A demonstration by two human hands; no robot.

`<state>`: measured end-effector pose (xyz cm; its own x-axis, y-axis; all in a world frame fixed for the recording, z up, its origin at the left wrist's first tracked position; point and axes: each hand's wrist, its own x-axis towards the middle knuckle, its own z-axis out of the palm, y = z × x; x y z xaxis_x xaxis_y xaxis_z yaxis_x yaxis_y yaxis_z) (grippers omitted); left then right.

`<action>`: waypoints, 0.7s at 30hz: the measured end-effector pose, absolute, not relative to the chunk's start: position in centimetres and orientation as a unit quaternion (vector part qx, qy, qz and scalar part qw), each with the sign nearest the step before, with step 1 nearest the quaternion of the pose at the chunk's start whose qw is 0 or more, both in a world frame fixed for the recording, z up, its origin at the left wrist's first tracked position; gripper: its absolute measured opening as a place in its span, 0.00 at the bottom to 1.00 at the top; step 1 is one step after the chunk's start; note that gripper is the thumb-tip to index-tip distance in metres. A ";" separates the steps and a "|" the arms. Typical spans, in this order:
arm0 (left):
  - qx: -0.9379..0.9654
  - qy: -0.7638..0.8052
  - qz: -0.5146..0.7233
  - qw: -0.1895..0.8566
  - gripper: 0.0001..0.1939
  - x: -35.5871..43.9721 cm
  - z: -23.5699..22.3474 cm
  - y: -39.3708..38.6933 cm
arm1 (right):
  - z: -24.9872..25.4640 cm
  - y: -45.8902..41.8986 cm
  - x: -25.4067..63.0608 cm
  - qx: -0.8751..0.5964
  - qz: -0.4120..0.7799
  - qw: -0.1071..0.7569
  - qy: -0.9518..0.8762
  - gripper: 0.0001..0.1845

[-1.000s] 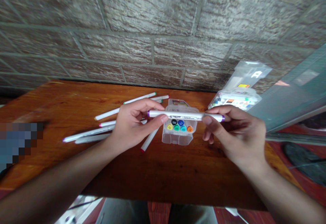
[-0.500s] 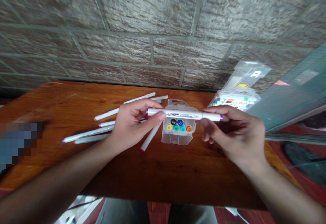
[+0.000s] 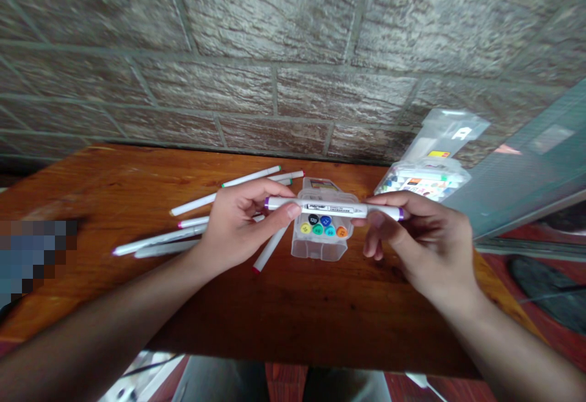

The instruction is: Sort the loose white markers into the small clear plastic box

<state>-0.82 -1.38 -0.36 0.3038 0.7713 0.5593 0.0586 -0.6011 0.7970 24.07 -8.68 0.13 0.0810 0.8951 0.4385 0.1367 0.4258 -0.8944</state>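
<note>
A white marker pen (image 3: 336, 208) with purple ends lies level between my two hands, its printed side facing me. My left hand (image 3: 249, 222) pinches it near the left end, thumb in front. Toward the right end, my right hand (image 3: 425, 243) grips it between thumb and fingers. Behind and below the pen stands a clear plastic case (image 3: 319, 249) holding several markers with numbered, coloured ends. One white marker with a red end (image 3: 270, 249) lies beside the case. More loose markers (image 3: 251, 175) are spread to the left, some partly hidden by my left hand.
A second clear case (image 3: 423, 179) with its lid raised, full of markers, stands at the back right. The wooden table (image 3: 320, 310) meets a stone-block wall (image 3: 293, 85). A greenish panel (image 3: 540, 164) rises on the right.
The marker has rolled a little, so its printed label sits differently. My right thumb has shifted on the pen; both hands keep their hold.
</note>
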 end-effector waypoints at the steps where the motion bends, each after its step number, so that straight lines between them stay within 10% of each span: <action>1: 0.731 0.284 0.517 0.343 0.02 -0.8 -0.4 -1.4 | 0.2 -8.7 24.1 -0.430 0.321 0.597 -0.597 0.04; 21: 0.728 0.263 0.520 0.362 0.04 -0.8 -0.4 -1.5 | 0.1 -8.5 23.8 -0.433 0.326 0.605 -0.583 0.04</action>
